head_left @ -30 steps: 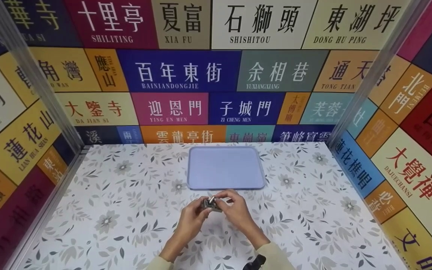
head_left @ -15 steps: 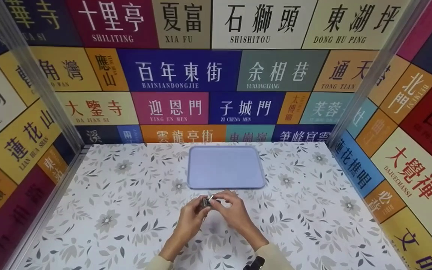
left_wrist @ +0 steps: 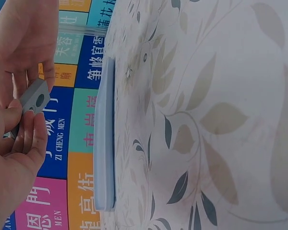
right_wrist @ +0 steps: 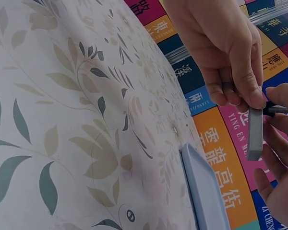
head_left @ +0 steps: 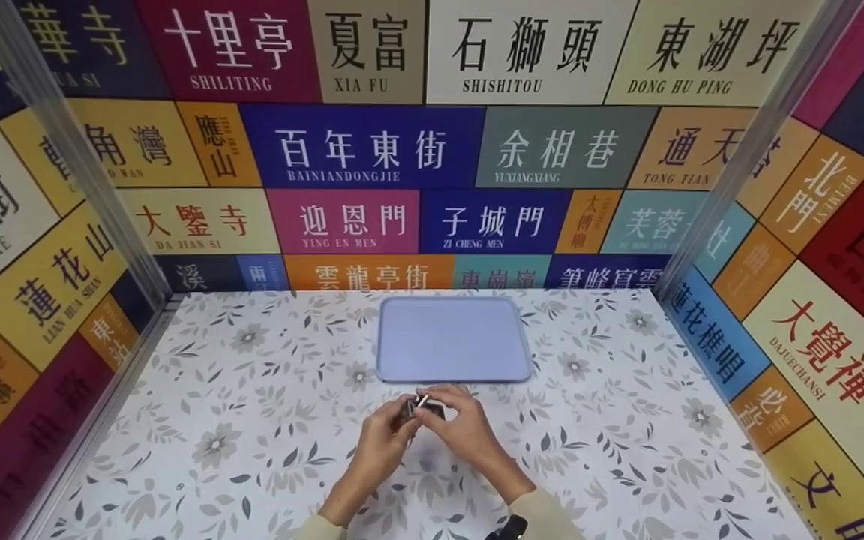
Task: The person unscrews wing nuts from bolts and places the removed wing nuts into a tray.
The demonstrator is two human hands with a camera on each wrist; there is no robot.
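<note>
A small grey metal block (left_wrist: 37, 97) with a round hole in its face is held up in front of the tray, above the table. My left hand (head_left: 373, 442) pinches one end of it between thumb and fingers. From the right, my right hand (head_left: 469, 427) pinches a thin, shiny metal rod (head_left: 422, 402) at the block's upper side. In the right wrist view, the block (right_wrist: 255, 135) shows a plain side, with the rod (right_wrist: 279, 109) and a dark round part behind it. Fingers cover much of both pieces, so how the rod meets the block cannot be told.
A pale blue shallow tray (head_left: 453, 339) lies just beyond the hands on the flower-patterned tabletop (head_left: 252, 420). Panels with coloured lettered signs (head_left: 361, 146) enclose the back and both sides. A black band (head_left: 509, 527) sits at the right sleeve.
Both hands stay nearly in place with the block and rod. My right fingers and the rod have shifted slightly against the block. The head view has tilted a little.
</note>
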